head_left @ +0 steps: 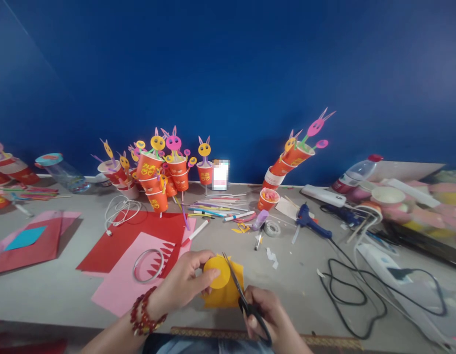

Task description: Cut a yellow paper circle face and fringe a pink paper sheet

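Observation:
Between the thumb and fingers of my left hand (191, 282) is a yellow paper circle (217, 275). A larger yellow paper piece (225, 298) with uneven edges lies behind and below the circle; whether the two are joined I cannot tell. My right hand (268, 310) is wrapped round the black handles of a pair of scissors (237, 282). Its blades point up and away, just right of the circle and across the yellow piece. Left of my left hand, a clear ring (134, 273) rests on a pink paper sheet (115, 290).
Red paper (113, 246) lies under the pink sheet. Red cups (156, 200) with rabbit-faced figures stand along the blue wall (228, 73). A blue glue gun (312, 221), its black cable (346, 275), a tape roll (272, 228) and a power strip (383, 275) are on the right.

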A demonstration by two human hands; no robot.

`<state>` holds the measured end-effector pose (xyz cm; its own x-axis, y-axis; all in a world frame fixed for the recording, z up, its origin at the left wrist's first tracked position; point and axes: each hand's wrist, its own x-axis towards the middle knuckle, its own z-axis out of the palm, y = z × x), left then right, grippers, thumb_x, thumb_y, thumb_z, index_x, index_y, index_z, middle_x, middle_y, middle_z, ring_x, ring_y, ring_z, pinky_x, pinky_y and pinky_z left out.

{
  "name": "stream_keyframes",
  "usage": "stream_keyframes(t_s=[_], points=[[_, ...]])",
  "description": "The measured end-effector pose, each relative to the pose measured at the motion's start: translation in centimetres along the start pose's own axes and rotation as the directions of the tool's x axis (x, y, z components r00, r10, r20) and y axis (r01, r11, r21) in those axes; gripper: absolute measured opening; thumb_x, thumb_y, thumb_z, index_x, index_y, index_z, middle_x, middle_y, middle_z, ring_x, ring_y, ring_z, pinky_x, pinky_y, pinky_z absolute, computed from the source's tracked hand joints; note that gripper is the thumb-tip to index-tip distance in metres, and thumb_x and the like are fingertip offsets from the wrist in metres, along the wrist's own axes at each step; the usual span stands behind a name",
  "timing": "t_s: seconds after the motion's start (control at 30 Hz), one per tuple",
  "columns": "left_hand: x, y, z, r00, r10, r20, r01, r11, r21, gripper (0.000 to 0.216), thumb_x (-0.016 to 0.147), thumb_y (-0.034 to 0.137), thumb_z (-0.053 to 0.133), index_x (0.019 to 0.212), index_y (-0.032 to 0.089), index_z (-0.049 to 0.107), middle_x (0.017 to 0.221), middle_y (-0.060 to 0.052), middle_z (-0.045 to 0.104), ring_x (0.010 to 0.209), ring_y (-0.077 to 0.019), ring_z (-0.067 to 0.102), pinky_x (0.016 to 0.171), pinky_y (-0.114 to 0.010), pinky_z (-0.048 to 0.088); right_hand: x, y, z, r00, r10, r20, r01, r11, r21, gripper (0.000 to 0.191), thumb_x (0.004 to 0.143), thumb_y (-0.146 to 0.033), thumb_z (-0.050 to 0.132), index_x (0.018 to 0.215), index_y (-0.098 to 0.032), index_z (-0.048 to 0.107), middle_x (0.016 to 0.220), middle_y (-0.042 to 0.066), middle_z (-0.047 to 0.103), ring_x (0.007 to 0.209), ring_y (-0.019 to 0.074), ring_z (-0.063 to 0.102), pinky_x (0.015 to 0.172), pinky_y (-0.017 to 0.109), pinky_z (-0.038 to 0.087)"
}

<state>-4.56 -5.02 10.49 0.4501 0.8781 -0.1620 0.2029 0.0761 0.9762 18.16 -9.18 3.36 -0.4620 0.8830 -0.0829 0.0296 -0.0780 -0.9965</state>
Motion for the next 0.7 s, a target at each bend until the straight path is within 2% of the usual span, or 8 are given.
stream_keyframes(t_s=[0.33,0.7], points=[[-0.18,0.20,-0.04,0.999,-0.005,0.033,0.005,1.000,-0.011,0.028,0.089,0.040,0.057,0.084,0.014,0.060,0.071,0.000,0.056,0.057,-0.0105,0.056,0.053,-0.018,0.045,-0.09,-0.27,-0.25,1.000,-0.018,0.012,0.018,1.000,-0.012,0.063,0.071,-0.082,0.059,0.066,-0.022,0.041,0.051,-0.004,0.046,0.040,0.0094,0.045,0.041,0.020,0.032],[-0.20,0.29,0.04,1.000,0.001,0.007,-0.001,1.000,-0.019,0.021,0.086,0.035,0.060,0.080,0.014,0.060,0.071,0.000,0.057,0.057,-0.0104,0.058,0.052,-0.017,0.046,-0.22,-0.32,-0.18,1.000,-0.021,0.002,0.021,1.000,-0.010,0.063,0.072,-0.082,0.058,0.065,-0.022,0.041,0.048,-0.005,0.047,0.039,0.0083,0.042,0.040,0.019,0.033]])
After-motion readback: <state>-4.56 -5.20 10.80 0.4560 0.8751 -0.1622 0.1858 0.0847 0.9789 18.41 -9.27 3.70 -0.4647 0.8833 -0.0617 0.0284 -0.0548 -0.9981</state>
